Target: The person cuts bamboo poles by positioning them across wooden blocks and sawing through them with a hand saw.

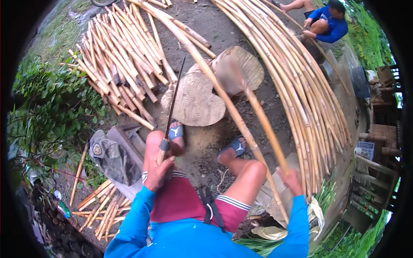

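Observation:
My left hand (pixel 160 173) is closed round the wooden handle of a machete (pixel 173 101), whose long dark blade points up and away from my knee. In my right hand (pixel 291 180) is the near end of a bamboo pole (pixel 266 122). Its far end reaches a blurred brown patch over the round log slab (pixel 250 64), so that end is unclear. A longer, thinner bamboo pole (pixel 234 114) slants between my legs and across the slabs, passing left of my right hand. Nearer me lies a wide wooden slab (pixel 195 101) with a pale cut face.
Cut bamboo pieces (pixel 122 51) are heaped at upper left, shorter ones (pixel 109 210) at lower left. Long bamboo poles (pixel 284 77) lie in a row on the right. Another person (pixel 329 21) sits beyond them, holding a pole. A camouflage cloth (pixel 114 157) lies beside my left leg.

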`<action>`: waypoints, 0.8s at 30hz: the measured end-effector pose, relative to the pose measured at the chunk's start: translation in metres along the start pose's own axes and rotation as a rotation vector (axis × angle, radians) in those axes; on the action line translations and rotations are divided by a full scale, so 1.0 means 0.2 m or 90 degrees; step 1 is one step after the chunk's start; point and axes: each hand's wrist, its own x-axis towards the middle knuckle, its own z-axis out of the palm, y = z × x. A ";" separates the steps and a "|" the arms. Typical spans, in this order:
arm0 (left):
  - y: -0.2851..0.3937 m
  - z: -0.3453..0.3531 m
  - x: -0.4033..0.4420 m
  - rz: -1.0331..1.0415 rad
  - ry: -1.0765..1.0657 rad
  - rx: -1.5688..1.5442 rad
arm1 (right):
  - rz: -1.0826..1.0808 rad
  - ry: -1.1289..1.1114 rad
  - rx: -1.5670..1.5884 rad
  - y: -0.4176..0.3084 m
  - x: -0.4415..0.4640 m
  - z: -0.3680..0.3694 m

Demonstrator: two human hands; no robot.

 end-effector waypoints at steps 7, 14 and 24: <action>-0.01 -0.08 0.01 0.013 -0.052 -0.129 | 0.038 -0.128 0.213 -0.58 -0.09 -0.39; -0.05 -0.06 0.03 0.104 -0.025 -0.107 | -0.045 0.044 0.127 -0.61 -0.03 -0.10; -0.05 -0.08 0.03 0.126 -0.025 -0.113 | -0.269 -0.079 0.146 -1.74 0.42 -0.38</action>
